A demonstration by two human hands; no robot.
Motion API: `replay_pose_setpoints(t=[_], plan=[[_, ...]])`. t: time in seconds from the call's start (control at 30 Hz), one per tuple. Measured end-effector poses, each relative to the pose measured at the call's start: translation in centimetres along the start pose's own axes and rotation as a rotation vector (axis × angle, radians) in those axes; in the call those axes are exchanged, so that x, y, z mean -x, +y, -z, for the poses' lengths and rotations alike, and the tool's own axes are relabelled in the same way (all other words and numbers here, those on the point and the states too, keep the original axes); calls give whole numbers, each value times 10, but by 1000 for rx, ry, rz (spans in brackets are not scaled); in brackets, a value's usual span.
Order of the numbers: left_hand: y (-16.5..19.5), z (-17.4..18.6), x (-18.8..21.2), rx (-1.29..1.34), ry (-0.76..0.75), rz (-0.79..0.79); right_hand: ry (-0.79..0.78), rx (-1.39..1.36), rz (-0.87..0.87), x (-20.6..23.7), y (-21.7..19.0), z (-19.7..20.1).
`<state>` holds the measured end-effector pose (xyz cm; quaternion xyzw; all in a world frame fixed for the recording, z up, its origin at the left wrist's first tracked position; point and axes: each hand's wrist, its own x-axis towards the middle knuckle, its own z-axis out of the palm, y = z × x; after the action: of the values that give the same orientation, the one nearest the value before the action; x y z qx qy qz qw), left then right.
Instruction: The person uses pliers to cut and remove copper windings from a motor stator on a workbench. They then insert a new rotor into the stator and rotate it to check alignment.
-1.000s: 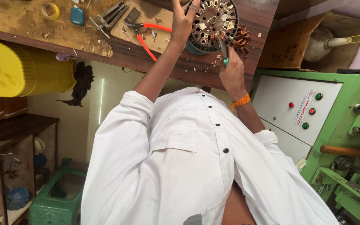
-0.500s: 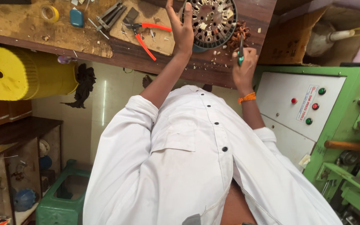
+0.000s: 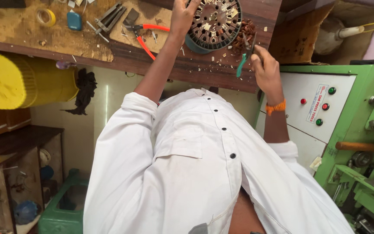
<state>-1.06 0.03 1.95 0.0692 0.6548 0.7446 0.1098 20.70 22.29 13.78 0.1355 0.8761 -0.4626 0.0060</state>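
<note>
A round dark motor stator [image 3: 215, 21] with slotted holes stands on the wooden bench [image 3: 195, 65], with paper scraps in it and around it. My left hand [image 3: 182, 17] rests on its left rim. My right hand [image 3: 265, 69] is off to the right of the stator, near the bench's front edge. It grips a small teal-handled hand tool [image 3: 242, 65] whose tip points toward the stator. A clump of copper wire scraps [image 3: 244, 32] lies between the stator and this hand. My white buttoned shirt fills the lower middle of the view.
Red-handled pliers [image 3: 146, 37], grey metal tools [image 3: 109, 19], a yellow tape roll [image 3: 46, 17] and a blue object [image 3: 74, 20] lie on the bench's left part. A yellow cylinder [image 3: 22, 82] hangs below it. A green machine with push buttons [image 3: 325, 104] stands at the right, a cardboard box [image 3: 308, 30] behind it.
My right hand has drawn the teal-handled tool away from the stator, to the right and back toward the bench edge. My left hand stays on the stator's rim.
</note>
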Motion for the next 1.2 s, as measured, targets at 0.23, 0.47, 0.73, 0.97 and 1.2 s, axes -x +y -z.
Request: replay_pose_setpoints(t=[0.23, 0.47, 0.73, 0.97, 1.2], plan=[[-6, -18, 23, 74, 185, 13, -34, 49, 27, 12, -75, -2], [-5, -13, 28, 104, 139, -78, -62, 316, -61, -1, -102, -2], [-4, -9, 20, 85, 139, 14, 107, 225, 391, -6, -66, -32], [-2, -13, 21, 27, 126, -157, 88, -3, -149, -14, -33, -31], [-2, -13, 21, 184, 70, -106, -570, -506, -435, -39, -3, -20]])
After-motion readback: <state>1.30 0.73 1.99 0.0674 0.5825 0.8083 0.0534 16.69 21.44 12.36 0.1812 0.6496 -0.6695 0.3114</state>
